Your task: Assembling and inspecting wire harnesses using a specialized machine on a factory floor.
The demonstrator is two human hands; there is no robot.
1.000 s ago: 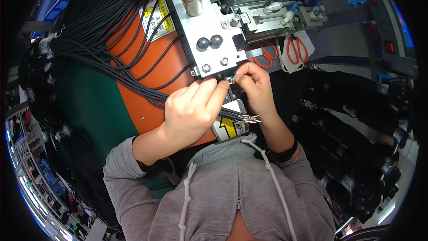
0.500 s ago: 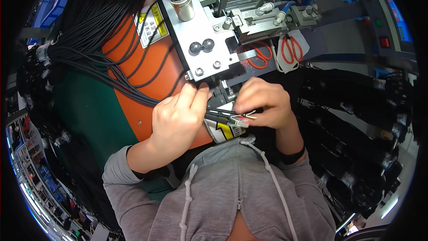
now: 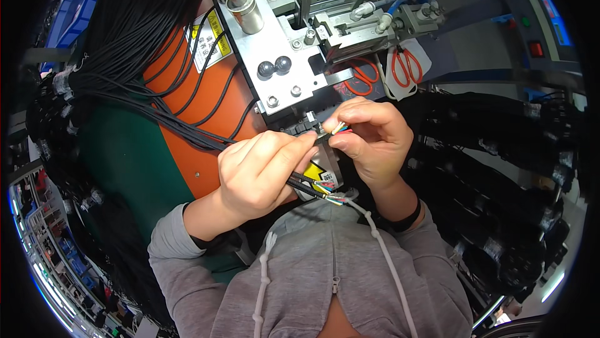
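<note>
Several black cables (image 3: 305, 186) run through my left hand (image 3: 259, 172), which is closed round them. Their stripped ends, with thin coloured wires (image 3: 334, 198), stick out below its fingers. One cable is singled out between the left thumb and forefinger, just in front of the machine's small black fixture (image 3: 303, 127). My right hand (image 3: 375, 138) is closed in a pinch at that cable's end. White, yellow, blue and red wires (image 3: 340, 129) fan out between its thumb and fingertips. The fingers partly hide where the wires leave the black jacket.
A metal press-like machine (image 3: 275, 38) with cylinders and blue air hoses stands ahead. Red-handled scissors (image 3: 407, 66) lie to its right. A thick bundle of black cables (image 3: 119, 50) crosses the orange panel (image 3: 187, 104) on the left. More bundled cables (image 3: 494, 169) hang at the right.
My right hand has risen slightly and now pinches one cable's wires. The left hand has shifted right and down, and the other cable ends now hang lower, apart from the right hand.
</note>
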